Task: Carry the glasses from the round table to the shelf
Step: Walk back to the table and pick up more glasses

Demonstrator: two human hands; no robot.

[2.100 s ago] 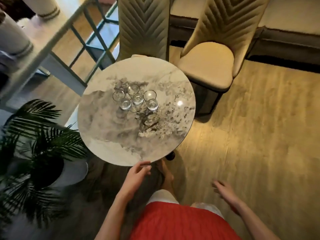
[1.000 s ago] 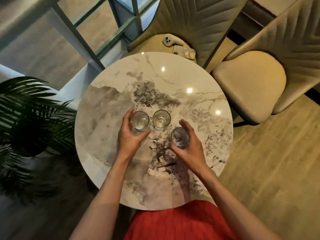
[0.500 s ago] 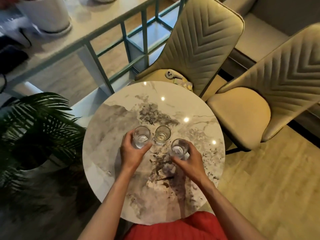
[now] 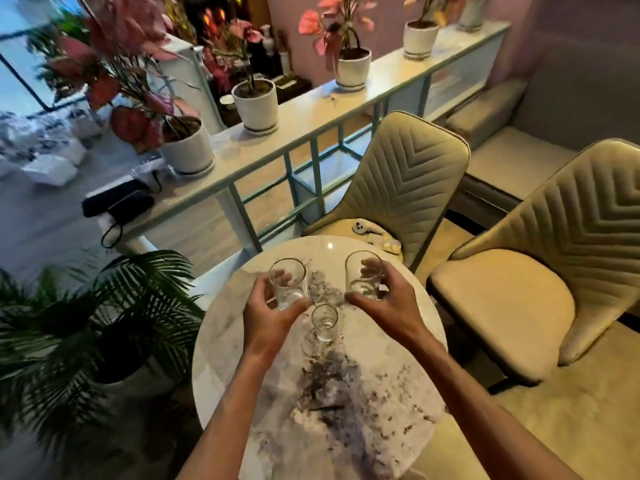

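Note:
My left hand (image 4: pixel 268 318) grips a clear glass (image 4: pixel 288 280) and holds it raised above the round marble table (image 4: pixel 388 382). A second clear glass (image 4: pixel 363 273) is lifted in my right hand (image 4: pixel 384 304), level with the first. Between and below my hands, a third, smaller-looking glass (image 4: pixel 324 322) stands alone on the table top. Beyond the table runs the long pale shelf (image 4: pixel 311 102) with a green metal frame.
Several white pots with pink-leaved plants (image 4: pixel 255 102) stand along the shelf, and a black pouch with a cord (image 4: pixel 117 204) lies at its left end. Two beige chairs (image 4: pixel 398 188) stand behind and right of the table. A dark palm plant (image 4: pixel 90 323) is at the left.
Both hands have lifted their glasses off the table. The view has tilted up, bringing the shelf and its potted plants into sight. The middle glass stays on the table.

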